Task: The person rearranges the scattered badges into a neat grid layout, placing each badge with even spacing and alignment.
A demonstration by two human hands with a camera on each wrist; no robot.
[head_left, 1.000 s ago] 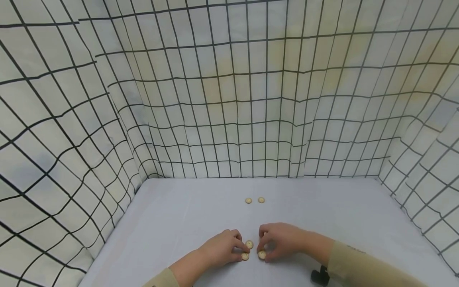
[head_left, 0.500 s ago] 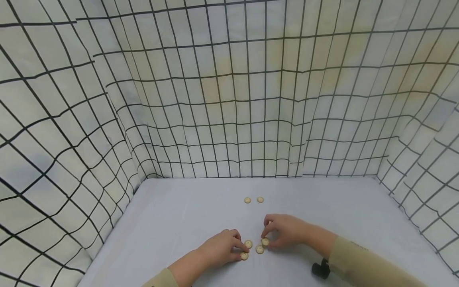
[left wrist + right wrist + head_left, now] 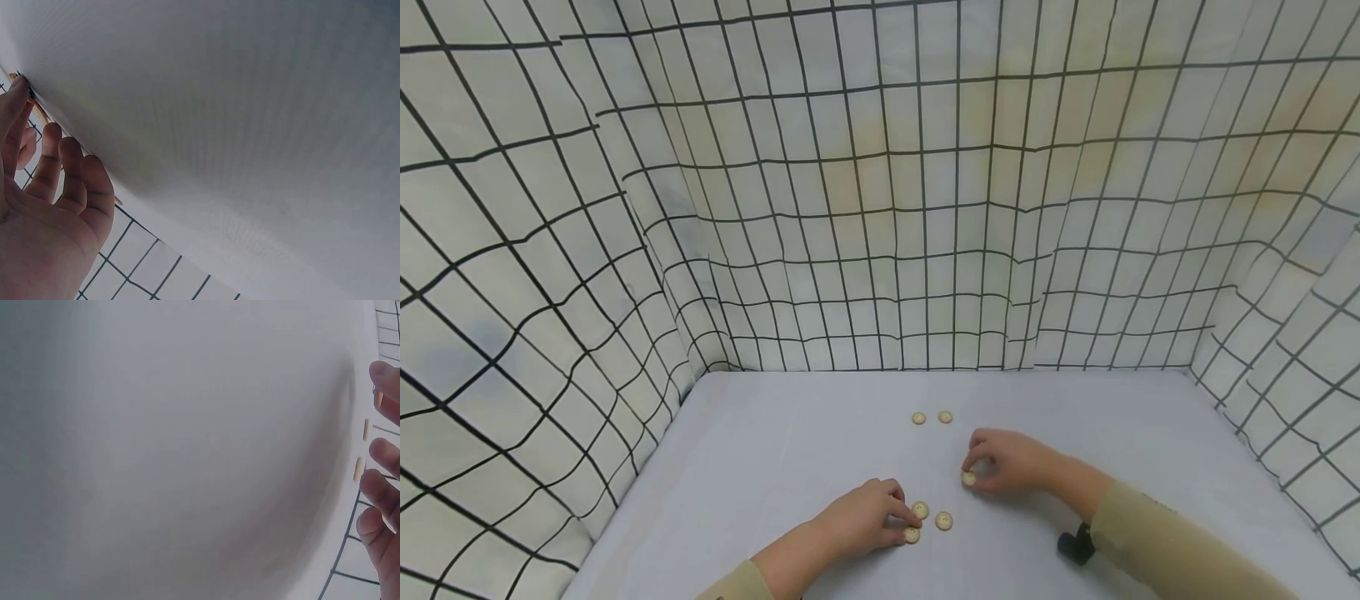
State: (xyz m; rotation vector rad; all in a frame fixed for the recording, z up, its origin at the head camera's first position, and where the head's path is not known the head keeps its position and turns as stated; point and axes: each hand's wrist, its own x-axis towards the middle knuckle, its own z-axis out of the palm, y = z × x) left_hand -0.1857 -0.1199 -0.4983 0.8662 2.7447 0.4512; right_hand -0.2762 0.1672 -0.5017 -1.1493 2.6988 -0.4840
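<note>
Now the button (image 3: 969, 478) in the right hand (image 3: 1003, 461) sits further up the table than it did half a sec ago: it has left the near cluster and travelled toward 12 o'clock, abt halfway between the three near buttons and the far pair. Judging by that, one button is being carried off from the near group, prob. toward the far two; it's not set down clear of the fingers yet.

Right fingers are curled, thumb and forefinger pinching the button at the hand's 9 o'clock edge, low over the white table top (image 3: 805, 450); whether it touches the surface I can't tell. Wrist and tan sleeve (image 3: 1157, 542) trail off toward 4 o'clock.

Left hand (image 3: 859, 522) hasn't moved: knuckles up, fingers curled down, tips pressing on the nearest button (image 3: 912, 535); a second button (image 3: 920, 509) lies just beside the fingertips at 1 o'clock. A third button (image 3: 943, 521) lies free, at 3 o'clock from those two, nothing touching it.

Far pair (image 3: 932, 417) sits side by side at 12 o'clock, well apart from both hands.

Wrist views are mostly blurred table top: left wrist cam shows the fingers (image 3: 75, 181) loosely bent, right wrist cam only fingertips (image 3: 384, 487) at the frame edge.

Checked cloth walls (image 3: 880, 208) close in the table on three sides; a small black object (image 3: 1075, 543) sits under the right sleeve.
</note>
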